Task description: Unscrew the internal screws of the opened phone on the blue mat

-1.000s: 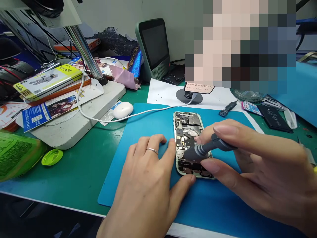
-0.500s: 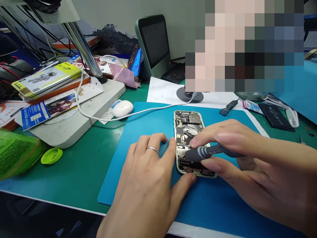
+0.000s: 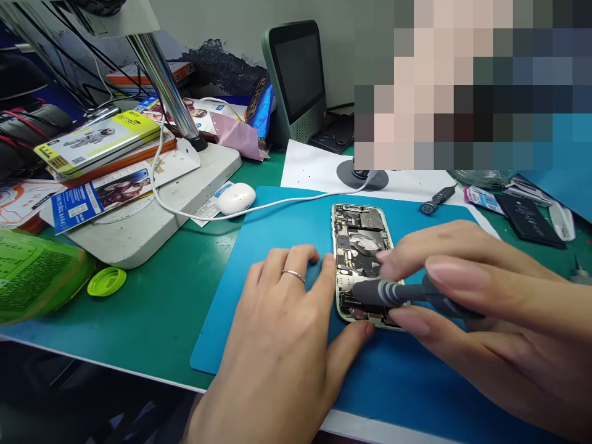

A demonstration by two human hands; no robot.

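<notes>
As I look down in the head view, taking the opened phone (image 3: 365, 243) as the dial's centre, it lies on the blue mat (image 3: 282, 216) with its inner parts facing up. My left hand (image 3: 277, 333) is at 8 o'clock, loosely open rather than closed around anything, its index fingertip against the phone's 9 o'clock edge and its thumb by the 6 o'clock edge. My right hand (image 3: 499, 308), at 4 o'clock, is closed on a grey tool (image 3: 386, 293), pinched between fingers and thumb. The tool's far end is over the phone's lower part; I cannot tell whether it touches. A second dark tool (image 3: 438, 200) lies near 2 o'clock, with a black battery (image 3: 531, 222) beyond it. A white cable (image 3: 277, 202) passes from 12 toward 10 o'clock, where a white rounded case (image 3: 235, 199) sits. A green cap (image 3: 106, 282) lies well apart at 9 o'clock.
</notes>
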